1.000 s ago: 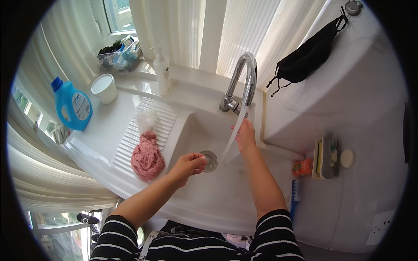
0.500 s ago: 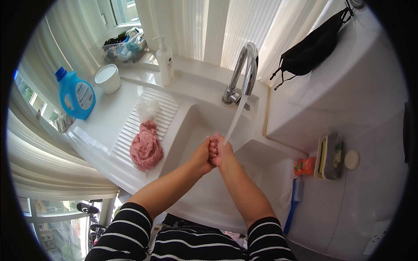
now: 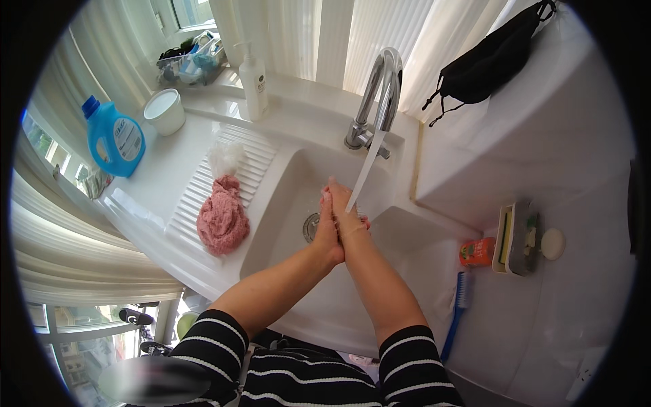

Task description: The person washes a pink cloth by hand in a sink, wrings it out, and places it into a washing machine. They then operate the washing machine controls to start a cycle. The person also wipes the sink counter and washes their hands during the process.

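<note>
Water from the chrome faucet runs down onto my hands over the white sink. My left hand lies along the inner side of my right hand, and its fingertips show past the right hand's outer edge, so it is wrapped round it. The right hand's fingers point away from me, stretched out as far as they show. Both are wet. Partly behind the left hand is the metal drain. A pink fluffy cloth lies bunched on the ridged washboard at left.
Left of the basin stand a blue detergent bottle, a white tub and a white pump bottle. At right are an orange container, a soap holder and a blue brush. A black mask hangs above.
My hands were clasped with fingers curled together. Now they have slid along each other, the right hand's fingers stretched forward, and the drain shows beside them. The view has shifted slightly.
</note>
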Demonstrator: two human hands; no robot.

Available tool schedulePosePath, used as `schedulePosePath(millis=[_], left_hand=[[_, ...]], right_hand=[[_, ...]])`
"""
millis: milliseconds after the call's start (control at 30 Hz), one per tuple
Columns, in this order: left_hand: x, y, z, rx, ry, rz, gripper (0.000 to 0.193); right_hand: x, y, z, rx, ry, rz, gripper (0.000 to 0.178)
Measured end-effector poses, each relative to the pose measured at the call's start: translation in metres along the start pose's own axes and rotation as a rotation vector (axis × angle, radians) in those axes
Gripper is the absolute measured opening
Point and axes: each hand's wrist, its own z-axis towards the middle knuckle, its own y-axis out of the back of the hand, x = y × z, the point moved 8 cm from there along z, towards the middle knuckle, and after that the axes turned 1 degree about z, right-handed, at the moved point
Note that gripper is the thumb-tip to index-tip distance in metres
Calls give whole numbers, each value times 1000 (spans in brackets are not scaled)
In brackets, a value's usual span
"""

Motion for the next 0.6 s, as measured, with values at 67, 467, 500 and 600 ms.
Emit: schedulePosePath(millis=[67,467,500,600], left_hand=[[5,-17,-16,67,64,14,55],[-81,73,4,-241,-155,721,46],[-96,54,-20,-214,-288,989,43],[-139,-5,-91,40,-873,1924,42]], right_hand=[[8,-19,8,111,-169,651,37],[-41,-33,-53,393,-343,653,27],[-53,-23,-55,385,-397,553,26],[-88,4,-63,345,-522,320,22]])
